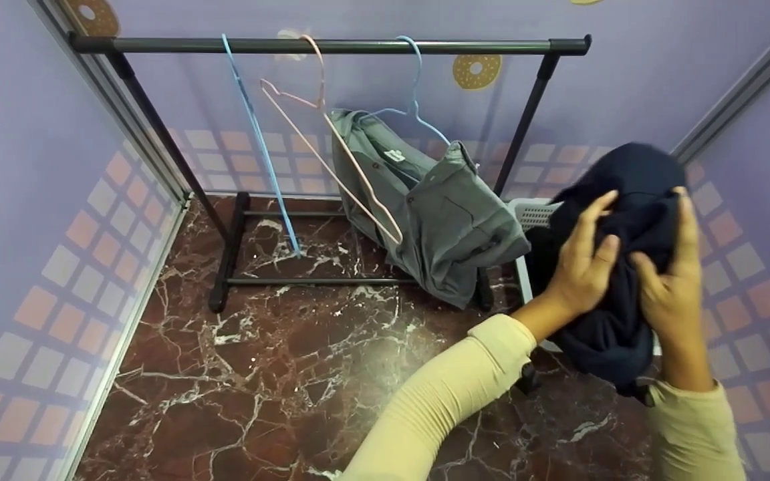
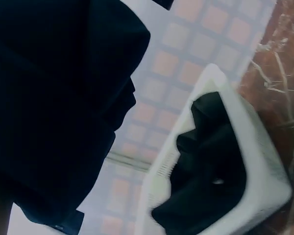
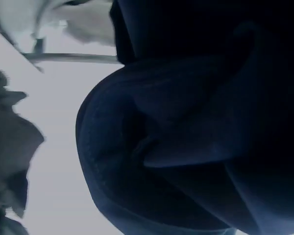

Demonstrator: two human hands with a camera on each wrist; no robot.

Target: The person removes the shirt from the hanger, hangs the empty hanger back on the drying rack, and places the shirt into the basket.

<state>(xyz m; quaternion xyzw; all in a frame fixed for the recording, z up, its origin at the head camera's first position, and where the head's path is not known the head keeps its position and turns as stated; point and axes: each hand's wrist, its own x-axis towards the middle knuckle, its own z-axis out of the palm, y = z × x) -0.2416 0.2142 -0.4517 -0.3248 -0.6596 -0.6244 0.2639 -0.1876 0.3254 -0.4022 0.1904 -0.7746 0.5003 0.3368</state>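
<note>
A bunched dark navy garment [image 1: 632, 167] is held up between both hands, over the right side of the floor. My left hand [image 1: 582, 270] grips its left side, thumb on the near face. The right hand [image 1: 676, 287] holds the opposite side, fingers pointing up along the cloth. Its folds hide some fingertips. In the left wrist view the garment [image 2: 44, 98] fills the left side; in the right wrist view the cloth [image 3: 176, 132] covers most of the frame. Beneath it stands a pale plastic basket [image 2: 250, 147] with black cloth [image 2: 210, 166] inside.
A black clothes rack [image 1: 358, 46] stands against the back wall. From its bar hang a blue hanger [image 1: 261, 143], a pink hanger [image 1: 358, 160] and another blue hanger [image 1: 416, 80] carrying a grey shirt [image 1: 438, 227]. The floor [image 1: 291, 374] is dark red marble pattern.
</note>
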